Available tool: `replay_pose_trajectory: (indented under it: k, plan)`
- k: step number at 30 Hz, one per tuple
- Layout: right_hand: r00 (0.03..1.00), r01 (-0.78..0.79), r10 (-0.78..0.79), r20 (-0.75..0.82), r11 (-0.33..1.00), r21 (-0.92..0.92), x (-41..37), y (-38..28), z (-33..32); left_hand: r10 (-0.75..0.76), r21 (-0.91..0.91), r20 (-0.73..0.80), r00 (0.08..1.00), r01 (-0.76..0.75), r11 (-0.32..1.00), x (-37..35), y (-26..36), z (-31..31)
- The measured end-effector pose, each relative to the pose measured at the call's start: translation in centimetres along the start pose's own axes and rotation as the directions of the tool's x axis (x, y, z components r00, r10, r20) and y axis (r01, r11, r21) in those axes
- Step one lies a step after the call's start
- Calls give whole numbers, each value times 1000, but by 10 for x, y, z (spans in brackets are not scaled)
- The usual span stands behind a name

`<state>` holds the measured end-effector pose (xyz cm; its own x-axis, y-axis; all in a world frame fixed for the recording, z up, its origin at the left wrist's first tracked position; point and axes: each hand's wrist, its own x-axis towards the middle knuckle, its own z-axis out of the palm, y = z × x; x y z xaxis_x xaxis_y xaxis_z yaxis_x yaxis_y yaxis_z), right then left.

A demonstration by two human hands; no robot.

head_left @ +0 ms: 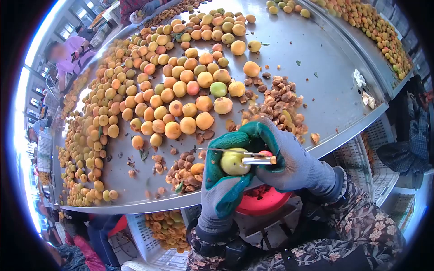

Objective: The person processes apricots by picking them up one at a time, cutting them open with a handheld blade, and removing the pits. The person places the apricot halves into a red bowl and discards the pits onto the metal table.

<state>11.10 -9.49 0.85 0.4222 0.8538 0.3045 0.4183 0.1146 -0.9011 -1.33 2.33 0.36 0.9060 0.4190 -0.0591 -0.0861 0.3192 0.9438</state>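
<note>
Both my hands wear grey gloves with green coated palms and meet above the near edge of the metal table. A yellow-green fruit [234,161] sits in my left hand [222,180], its fingers wrapped round it. My right hand [282,156] is closed on a small tool [260,160] with a shiny metal shaft, which touches the fruit's right side. A thin blade-like strip lies across the fruit's top. Something reddish shows between the fingers of my right hand, partly hidden.
Many orange and green fruits [172,130] cover the metal table [312,58]. Brown pits lie in heaps [282,101] beyond my hands and to their left. Below the edge are a red basin [264,203] and a white crate [143,235]. Other people stand at far left.
</note>
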Motion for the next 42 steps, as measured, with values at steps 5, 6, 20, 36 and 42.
replay_pose_trajectory:
  k: [5,6,20,36,42]
  plan:
    - [998,-42,40,-51,998,-50,-3,2,3,-17,-41,-35,999,15,999,-3,1,5]
    - [998,-44,42,-47,998,-50,-3,0,3,54,197,-41,998,-45,979,-5,0,4]
    - [973,-213,176,-152,935,-282,14,-3,26,643,732,-143,753,-356,580,17,-8,13]
    - [984,-114,140,113,971,-209,7,-14,3,424,-12,-61,904,-425,905,2,-2,-27]
    - [987,-84,117,110,960,-267,9,-1,2,408,102,-124,904,-398,912,0,18,-18]
